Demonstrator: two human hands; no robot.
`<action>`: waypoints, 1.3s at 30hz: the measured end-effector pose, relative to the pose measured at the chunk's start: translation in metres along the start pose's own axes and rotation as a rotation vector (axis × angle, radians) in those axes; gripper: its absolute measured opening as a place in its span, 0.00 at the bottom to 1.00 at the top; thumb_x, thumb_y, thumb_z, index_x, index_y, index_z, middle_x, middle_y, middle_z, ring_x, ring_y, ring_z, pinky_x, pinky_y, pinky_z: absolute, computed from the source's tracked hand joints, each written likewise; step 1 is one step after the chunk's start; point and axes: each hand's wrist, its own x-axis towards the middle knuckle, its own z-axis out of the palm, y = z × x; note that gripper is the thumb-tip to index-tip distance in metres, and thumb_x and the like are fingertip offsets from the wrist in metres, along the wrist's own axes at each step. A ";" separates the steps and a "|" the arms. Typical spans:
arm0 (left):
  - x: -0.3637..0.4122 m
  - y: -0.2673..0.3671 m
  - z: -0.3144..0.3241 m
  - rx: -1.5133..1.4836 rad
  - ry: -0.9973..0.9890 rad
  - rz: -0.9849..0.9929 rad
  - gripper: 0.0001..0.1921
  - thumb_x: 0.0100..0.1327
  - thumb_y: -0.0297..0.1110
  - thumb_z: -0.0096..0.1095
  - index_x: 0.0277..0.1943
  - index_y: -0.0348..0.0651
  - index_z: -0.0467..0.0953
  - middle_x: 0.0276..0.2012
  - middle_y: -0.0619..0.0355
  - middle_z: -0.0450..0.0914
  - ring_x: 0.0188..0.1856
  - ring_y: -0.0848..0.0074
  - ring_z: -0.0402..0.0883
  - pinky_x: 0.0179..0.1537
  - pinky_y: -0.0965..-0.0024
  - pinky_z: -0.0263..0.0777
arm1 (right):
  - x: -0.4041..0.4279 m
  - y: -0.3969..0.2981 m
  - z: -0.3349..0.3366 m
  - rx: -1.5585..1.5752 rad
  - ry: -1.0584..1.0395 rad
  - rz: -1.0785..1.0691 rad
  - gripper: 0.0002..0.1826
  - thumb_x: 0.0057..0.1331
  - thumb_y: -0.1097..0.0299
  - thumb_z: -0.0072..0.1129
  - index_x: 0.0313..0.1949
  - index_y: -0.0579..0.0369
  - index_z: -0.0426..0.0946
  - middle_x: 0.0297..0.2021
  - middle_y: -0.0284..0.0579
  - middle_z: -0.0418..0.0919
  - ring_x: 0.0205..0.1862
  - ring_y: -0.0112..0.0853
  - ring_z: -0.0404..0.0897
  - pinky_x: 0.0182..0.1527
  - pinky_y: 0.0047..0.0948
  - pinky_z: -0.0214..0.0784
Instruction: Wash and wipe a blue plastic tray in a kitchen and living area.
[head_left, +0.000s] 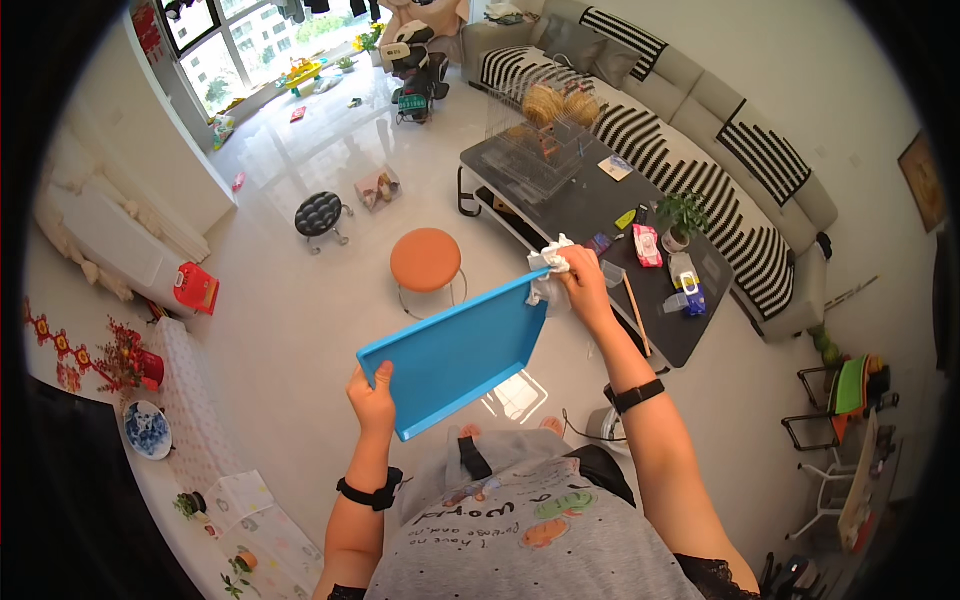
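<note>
A shallow blue rectangular tray is held up in front of my body, tilted so that its inside faces me. My left hand grips its near left corner, the thumb over the rim. At the far right corner, my right hand pinches a crumpled white wipe against the rim. Part of the wipe hangs down over the tray's right wall. The fingertips under the tray and behind the wipe are hidden.
Right of the tray stands a black coffee table bearing a wire cage, a potted plant and wipe packs. An orange stool and a black wheeled stool stand beyond. A sofa lines the wall.
</note>
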 end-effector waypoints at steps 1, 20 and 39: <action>0.000 -0.006 -0.002 -0.055 -0.026 -0.156 0.20 0.63 0.45 0.60 0.39 0.29 0.75 0.33 0.55 0.79 0.36 0.75 0.75 0.40 0.71 0.69 | -0.001 -0.004 0.003 0.135 0.057 0.181 0.17 0.45 0.82 0.59 0.37 0.54 0.75 0.36 0.40 0.77 0.39 0.40 0.71 0.43 0.33 0.65; 0.041 0.029 0.050 0.566 -0.162 0.419 0.10 0.53 0.30 0.63 0.39 0.41 0.76 0.29 0.50 0.78 0.29 0.58 0.77 0.33 0.61 0.71 | 0.065 -0.190 -0.016 -0.106 -0.286 -0.622 0.12 0.45 0.74 0.58 0.33 0.56 0.74 0.34 0.39 0.72 0.37 0.37 0.71 0.38 0.30 0.67; 0.021 0.003 0.006 0.996 -0.098 0.182 0.05 0.54 0.34 0.61 0.30 0.44 0.76 0.23 0.59 0.77 0.29 0.66 0.74 0.30 0.60 0.65 | 0.123 -0.340 -0.070 -0.499 -1.999 -0.860 0.17 0.47 0.65 0.65 0.38 0.49 0.74 0.35 0.32 0.76 0.38 0.26 0.75 0.33 0.24 0.68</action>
